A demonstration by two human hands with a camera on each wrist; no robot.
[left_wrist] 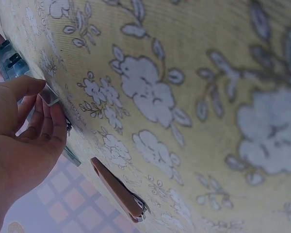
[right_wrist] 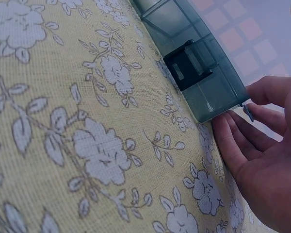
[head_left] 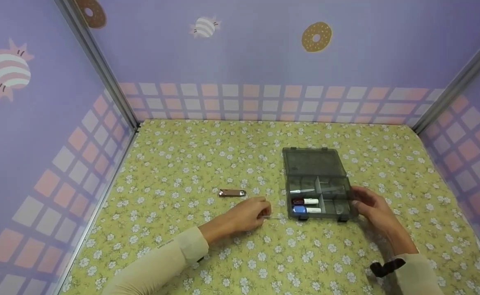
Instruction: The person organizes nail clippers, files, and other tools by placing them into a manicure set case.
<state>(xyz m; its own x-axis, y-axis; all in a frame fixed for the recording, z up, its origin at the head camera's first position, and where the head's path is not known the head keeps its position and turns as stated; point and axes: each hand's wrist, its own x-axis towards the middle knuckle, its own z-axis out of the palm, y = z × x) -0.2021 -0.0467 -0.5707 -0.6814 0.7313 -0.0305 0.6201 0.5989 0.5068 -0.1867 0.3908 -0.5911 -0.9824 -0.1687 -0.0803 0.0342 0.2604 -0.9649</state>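
Observation:
A dark see-through compartment box [head_left: 322,196] lies with its lid [head_left: 314,162] folded back. Fingers of my right hand [head_left: 374,208] hold the box's right end, thumb at the top edge and other fingers low on the wall in the right wrist view. To the left of the box, my left hand [head_left: 248,214] pinches a thin clear flat piece [left_wrist: 49,95] between thumb and fingers, close over the cloth. Inside the box are a dark-red and white small bottle [head_left: 304,201], a blue and white one [head_left: 306,209] and a slim pale item [head_left: 302,191].
A brown nail clipper [head_left: 232,193] lies on the flowered yellow cloth [head_left: 182,164], beyond my left hand. Purple patterned walls [head_left: 256,61] with metal corner posts [head_left: 100,61] stand at the back and both sides.

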